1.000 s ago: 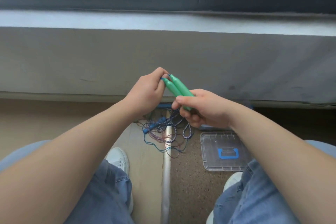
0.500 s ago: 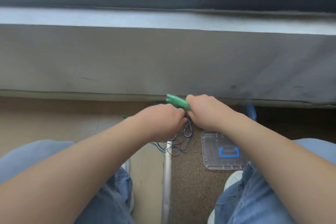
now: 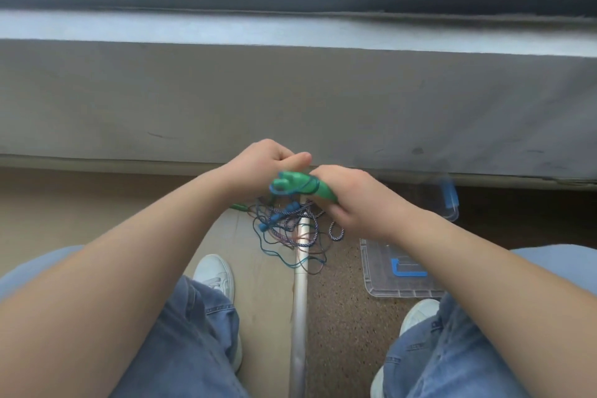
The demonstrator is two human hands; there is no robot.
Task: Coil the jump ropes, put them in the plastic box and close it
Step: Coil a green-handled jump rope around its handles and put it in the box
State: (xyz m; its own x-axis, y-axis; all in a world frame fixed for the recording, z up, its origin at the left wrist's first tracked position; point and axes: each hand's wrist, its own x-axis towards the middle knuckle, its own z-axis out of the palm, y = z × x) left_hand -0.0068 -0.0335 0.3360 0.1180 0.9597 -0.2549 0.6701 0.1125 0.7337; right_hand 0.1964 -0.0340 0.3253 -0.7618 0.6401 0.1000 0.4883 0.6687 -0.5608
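My right hand [image 3: 352, 200] grips the two green jump-rope handles [image 3: 298, 186], held side by side with a thin blue cord looped around them. My left hand [image 3: 261, 168] is closed just left of them, pinching that cord. Below on the floor lies a tangle of ropes [image 3: 287, 229] with a blue handle [image 3: 277, 215] and a braided blue-white cord. The clear plastic lid with a blue latch [image 3: 403, 271] lies flat at the right. The clear box [image 3: 447, 200] with a blue clasp stands beyond my right hand, mostly hidden.
A grey concrete sill wall [image 3: 290, 100] rises straight ahead under a dark window frame. A silver floor strip [image 3: 300, 300] runs between my legs. My white shoes [image 3: 214, 273] and jeans frame the floor space on both sides.
Both hands rose slightly from the floor. The green handles now show a blue cord looped around them, and the rope tangle below is visible again.
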